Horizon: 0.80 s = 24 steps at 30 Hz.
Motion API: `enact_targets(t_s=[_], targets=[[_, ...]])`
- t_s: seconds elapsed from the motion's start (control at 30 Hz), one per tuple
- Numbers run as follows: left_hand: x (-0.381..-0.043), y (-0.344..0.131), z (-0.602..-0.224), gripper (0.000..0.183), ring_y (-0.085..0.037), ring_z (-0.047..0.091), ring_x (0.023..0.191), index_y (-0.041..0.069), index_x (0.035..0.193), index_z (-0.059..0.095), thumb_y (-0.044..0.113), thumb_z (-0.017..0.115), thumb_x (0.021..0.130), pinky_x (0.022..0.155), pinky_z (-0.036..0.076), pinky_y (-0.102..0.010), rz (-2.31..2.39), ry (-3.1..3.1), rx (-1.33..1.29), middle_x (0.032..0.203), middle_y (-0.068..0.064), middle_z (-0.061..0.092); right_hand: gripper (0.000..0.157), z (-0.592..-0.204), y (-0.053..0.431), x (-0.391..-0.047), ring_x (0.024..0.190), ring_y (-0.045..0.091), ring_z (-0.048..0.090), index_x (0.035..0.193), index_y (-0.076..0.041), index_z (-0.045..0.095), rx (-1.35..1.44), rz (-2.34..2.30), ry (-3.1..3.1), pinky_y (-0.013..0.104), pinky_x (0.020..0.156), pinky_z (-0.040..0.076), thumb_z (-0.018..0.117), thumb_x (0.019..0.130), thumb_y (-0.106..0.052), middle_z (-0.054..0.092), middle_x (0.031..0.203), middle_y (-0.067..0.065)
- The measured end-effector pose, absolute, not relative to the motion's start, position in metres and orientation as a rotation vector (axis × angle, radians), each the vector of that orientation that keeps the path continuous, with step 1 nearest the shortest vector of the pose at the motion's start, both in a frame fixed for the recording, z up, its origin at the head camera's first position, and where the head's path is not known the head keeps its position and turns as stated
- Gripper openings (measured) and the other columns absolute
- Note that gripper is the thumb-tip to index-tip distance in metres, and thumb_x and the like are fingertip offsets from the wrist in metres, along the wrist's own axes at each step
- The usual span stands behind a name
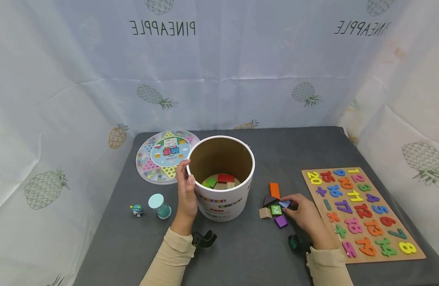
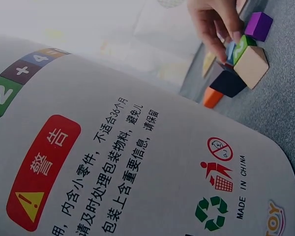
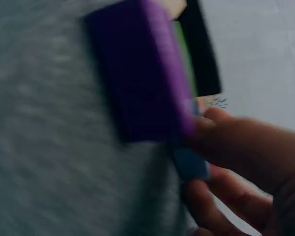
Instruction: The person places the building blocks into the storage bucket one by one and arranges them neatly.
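Observation:
A white bucket stands upright in the middle of the table, with red, green and pale wooden blocks inside. My left hand holds its left side at the rim. To the right of the bucket, my right hand pinches a blue block between thumb and fingers. Beside that block lie a green numbered block, a black triangular block, an orange block, a natural wood block and a purple block. The left wrist view is mostly filled by the bucket's printed wall.
A wooden number board lies right of my right hand. At the back left is a round game board. A teal-and-white hourglass-shaped item and a small figurine stand left of the bucket. Patterned curtains surround the table.

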<state>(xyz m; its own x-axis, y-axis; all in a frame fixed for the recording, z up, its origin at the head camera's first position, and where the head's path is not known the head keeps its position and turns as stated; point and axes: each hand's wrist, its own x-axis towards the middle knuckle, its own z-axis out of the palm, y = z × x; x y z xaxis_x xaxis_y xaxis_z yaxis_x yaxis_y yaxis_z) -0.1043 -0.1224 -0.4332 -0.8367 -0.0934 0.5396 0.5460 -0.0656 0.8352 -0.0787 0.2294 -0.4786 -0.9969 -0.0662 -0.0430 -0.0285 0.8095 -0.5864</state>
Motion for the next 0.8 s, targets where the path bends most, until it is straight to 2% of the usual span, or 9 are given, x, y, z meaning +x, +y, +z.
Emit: enact_targets(t_s=[0.2,0.37,0.47,0.6,0.7,0.8], targets=[[-0.103,-0.121,-0.431,0.053,-0.043,0.026,0.130,0.009,0.140,0.023,0.031,0.035,0.093,0.098,0.022,-0.064,-1.957,-1.777,-0.503,0.144,-0.019,0.028,0.024,-0.476,0.226,-0.081,0.071,0.019,0.050,0.106,-0.013,0.071,0.022,-0.994,3.040,0.029,0.056,0.042,0.072,0.082,-0.011,0.057,0.092,0.006],[-0.102,-0.121,-0.430,0.054,-0.045,0.026,0.130,0.010,0.140,0.023,0.034,0.036,0.094,0.097,0.024,-0.062,-1.967,-1.772,-0.476,0.144,-0.019,0.029,0.027,-0.431,0.201,-0.085,0.069,0.017,0.048,0.109,-0.013,0.070,0.011,-1.236,3.222,0.026,0.049,0.041,0.074,0.082,-0.014,0.057,0.091,0.004],[-0.103,-0.121,-0.431,0.054,-0.045,0.026,0.129,0.012,0.140,0.024,0.038,0.037,0.094,0.097,0.024,-0.064,-1.964,-1.775,-0.455,0.144,-0.018,0.030,0.027,-0.393,0.177,-0.087,0.070,0.017,0.047,0.108,-0.014,0.070,-0.118,-1.434,3.303,0.024,0.050,0.037,0.075,0.081,-0.013,0.060,0.095,0.002],[-0.103,-0.120,-0.431,0.055,-0.045,0.026,0.129,0.012,0.140,0.024,0.038,0.038,0.093,0.096,0.023,-0.066,-1.959,-1.777,-0.452,0.144,-0.018,0.030,0.029,-0.353,0.144,-0.088,0.077,0.016,0.047,0.107,-0.015,0.072,-0.442,-1.560,3.340,0.024,0.060,0.037,0.078,0.078,-0.013,0.065,0.105,-0.003],[-0.103,-0.120,-0.432,0.054,-0.044,0.027,0.129,0.012,0.140,0.024,0.037,0.037,0.093,0.097,0.024,-0.065,-1.962,-1.775,-0.452,0.144,-0.018,0.030,0.030,-0.335,0.121,-0.091,0.082,0.014,0.045,0.106,-0.016,0.072,-0.673,-1.530,3.309,0.028,0.066,0.038,0.079,0.077,-0.015,0.067,0.107,-0.006],[-0.103,-0.120,-0.431,0.054,-0.044,0.027,0.129,0.011,0.140,0.024,0.036,0.037,0.093,0.097,0.025,-0.063,-1.961,-1.773,-0.452,0.144,-0.018,0.030,0.028,-0.327,0.101,-0.096,0.082,0.014,0.043,0.104,-0.017,0.072,-0.799,-1.450,3.260,0.029,0.063,0.038,0.079,0.078,-0.017,0.067,0.106,-0.008]])
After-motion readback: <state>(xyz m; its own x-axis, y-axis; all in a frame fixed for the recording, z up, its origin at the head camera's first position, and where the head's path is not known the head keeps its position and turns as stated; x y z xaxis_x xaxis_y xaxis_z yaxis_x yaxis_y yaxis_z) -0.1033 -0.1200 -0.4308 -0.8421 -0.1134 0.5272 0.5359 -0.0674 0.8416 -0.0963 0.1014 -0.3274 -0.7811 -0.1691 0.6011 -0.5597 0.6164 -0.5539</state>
